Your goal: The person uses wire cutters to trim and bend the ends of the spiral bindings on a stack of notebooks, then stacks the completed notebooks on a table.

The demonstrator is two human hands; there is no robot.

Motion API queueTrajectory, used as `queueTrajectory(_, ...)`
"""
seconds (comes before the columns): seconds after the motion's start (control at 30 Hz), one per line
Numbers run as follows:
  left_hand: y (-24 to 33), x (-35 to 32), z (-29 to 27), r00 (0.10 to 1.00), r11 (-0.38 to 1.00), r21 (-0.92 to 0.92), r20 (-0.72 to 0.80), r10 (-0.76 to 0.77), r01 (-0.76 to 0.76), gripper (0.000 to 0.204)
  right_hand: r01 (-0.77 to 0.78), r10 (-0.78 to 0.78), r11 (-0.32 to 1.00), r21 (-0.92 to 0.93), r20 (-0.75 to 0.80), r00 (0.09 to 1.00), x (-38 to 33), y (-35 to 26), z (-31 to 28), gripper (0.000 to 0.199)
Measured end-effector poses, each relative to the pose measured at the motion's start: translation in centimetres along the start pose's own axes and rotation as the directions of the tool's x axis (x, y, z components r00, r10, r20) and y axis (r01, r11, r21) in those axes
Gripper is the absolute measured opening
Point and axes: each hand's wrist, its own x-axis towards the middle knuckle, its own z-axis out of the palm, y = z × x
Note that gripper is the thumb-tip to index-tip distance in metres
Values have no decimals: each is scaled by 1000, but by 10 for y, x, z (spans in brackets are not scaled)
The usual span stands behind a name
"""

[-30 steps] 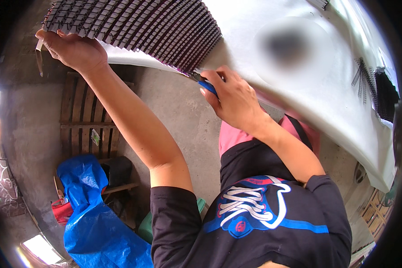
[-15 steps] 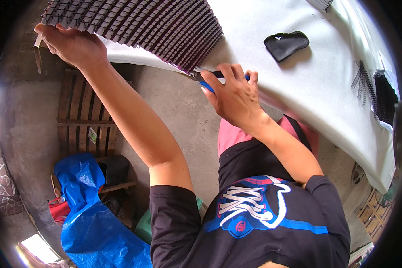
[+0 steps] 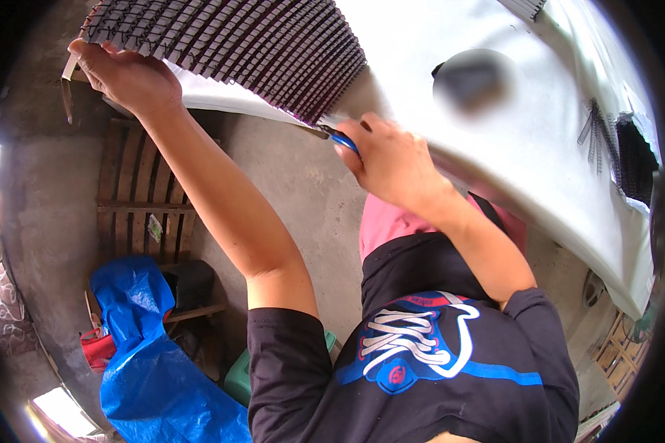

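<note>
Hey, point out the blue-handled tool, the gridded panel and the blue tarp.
Blue-handled tool point(image 3: 344, 141): head view, on its handle.
Gridded panel point(image 3: 236, 43): head view, mid-grid.
Blue tarp point(image 3: 149, 360): head view, around its middle.

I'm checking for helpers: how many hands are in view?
2: the left hand at the near edge of the dark wire grid, the right hand around the blue-handled tool beside the grid's corner. No others show.

Wire mesh point(image 3: 233, 46) lay left on table point(image 3: 488, 155), pliers point(image 3: 343, 139) at mesh's near corner, wire strips point(image 3: 595, 136) far right, pallet point(image 3: 144, 208) beyond tarp point(image 3: 171, 384)
</note>
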Motion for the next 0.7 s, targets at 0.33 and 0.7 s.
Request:
queueTrajectory(0.33, 6, -5, 7, 997, 996, -92, 79, -5, 12, 55, 70, -174, 930, -362, -264, 949, -10, 0, 21, 35)
queueTrajectory(0.7, 6, -8, 9, 995, 1000, 7, 103, 15, -16, 58, 210, -383, 850, -483, -293, 876, 3, 21, 30, 36)
